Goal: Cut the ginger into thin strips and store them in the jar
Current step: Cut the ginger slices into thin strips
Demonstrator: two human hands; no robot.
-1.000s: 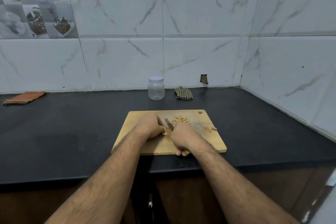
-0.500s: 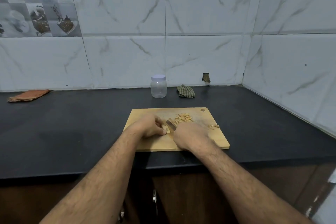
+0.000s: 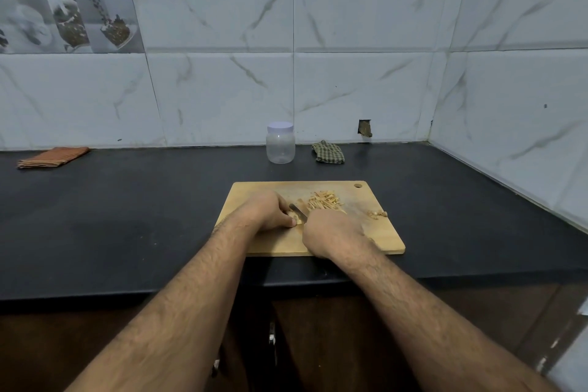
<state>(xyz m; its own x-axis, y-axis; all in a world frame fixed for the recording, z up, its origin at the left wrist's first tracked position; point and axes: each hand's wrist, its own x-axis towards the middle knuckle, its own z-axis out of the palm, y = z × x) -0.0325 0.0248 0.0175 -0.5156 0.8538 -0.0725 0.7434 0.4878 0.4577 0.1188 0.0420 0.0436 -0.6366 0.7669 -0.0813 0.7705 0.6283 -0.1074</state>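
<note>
A wooden cutting board [image 3: 261, 242] lies on the black counter. My left hand [image 3: 269, 210] pinches a small pale ginger piece [image 3: 297, 218] down on the board with curled fingers. My right hand [image 3: 332, 234] grips a knife [image 3: 298, 212]; its blade lies against the ginger piece and its handle is hidden in my fist. A pile of thin ginger strips [image 3: 324, 200] lies just beyond the blade. A few scraps [image 3: 377, 214] sit near the board's right edge. The clear plastic jar [image 3: 280, 143] with a white lid on stands behind the board by the wall.
A checked cloth [image 3: 328, 153] lies right of the jar. An orange folded cloth [image 3: 52, 157] lies at the far left by the wall. Tiled walls close the back and the right side. The counter's front edge [image 3: 127, 294] runs just below the board.
The view has shifted slightly, so the board sits further right in frame. The knife blade has stayed at the ginger piece between my hands; the yellow handle end is no longer visible.
</note>
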